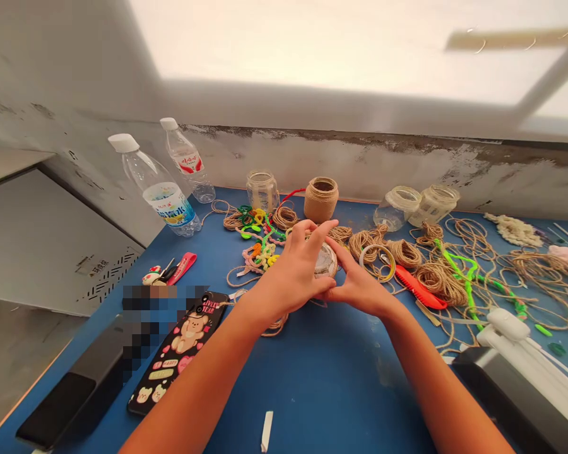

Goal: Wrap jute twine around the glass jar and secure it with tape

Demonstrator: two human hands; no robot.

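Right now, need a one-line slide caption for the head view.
Left hand and right hand cup a glass jar at a blue table strewn with jute twine.

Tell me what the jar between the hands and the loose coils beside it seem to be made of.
The jar looks like clear, glossy glass where its end shows, though the hands hide most of it. The coils look like natural jute twine, with a matte, hairy, light-brown twisted strand, though the fibre can't be confirmed by sight.
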